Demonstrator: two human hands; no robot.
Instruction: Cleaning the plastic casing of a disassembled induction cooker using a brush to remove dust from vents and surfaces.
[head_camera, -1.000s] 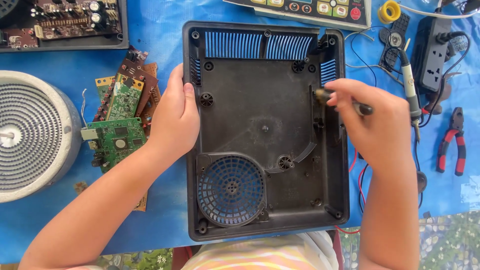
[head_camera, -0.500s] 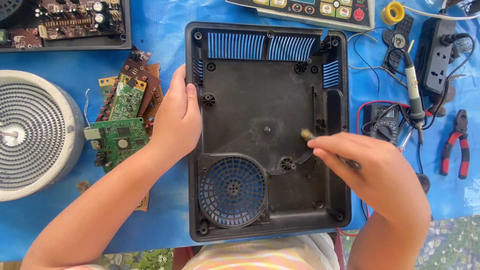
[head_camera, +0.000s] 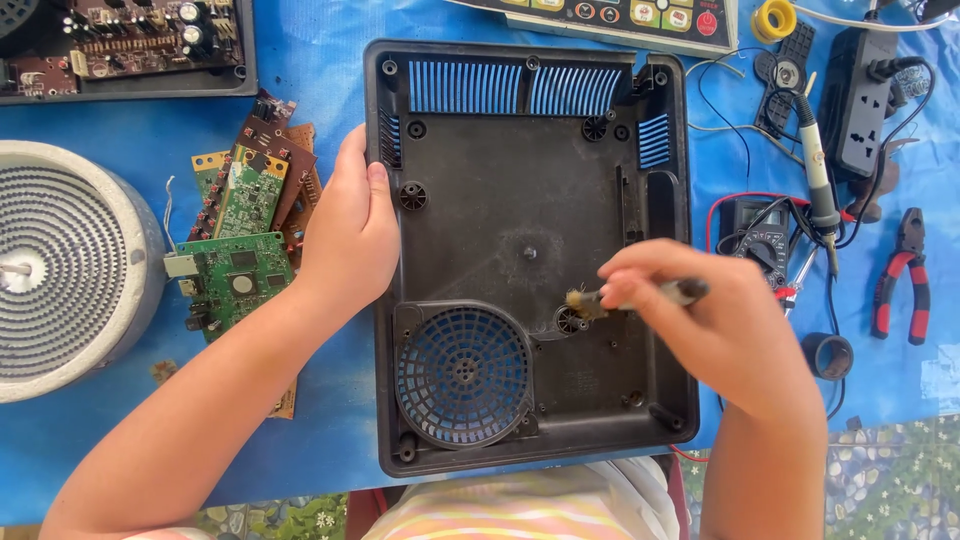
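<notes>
My left hand (head_camera: 350, 235) lies flat and open on the left rim of the black plastic shell (head_camera: 525, 255), which sits in the middle of the blue bench (head_camera: 320, 70). My right hand (head_camera: 725, 325) is curled shut around a small brush (head_camera: 625, 297). Its tuft touches the floor of the shell, just beside the round fan grille (head_camera: 463, 375).

I think the shell is light and stiff. It is smooth, so it could slide, and that is why the rim is a good place to press it down. The thin blue slats at the top look easy to snap, so I would keep my fingers off them. The brush is thin and light, best pinched near the tuft.

Above the shell lies a long grey button panel (head_camera: 620, 18) with little green, yellow and red squares on it. On the left are green circuit boards (head_camera: 235, 270) and a big round white coil (head_camera: 60, 265). On the right are red pliers (head_camera: 900, 275) and a black power strip (head_camera: 865, 95).
</notes>
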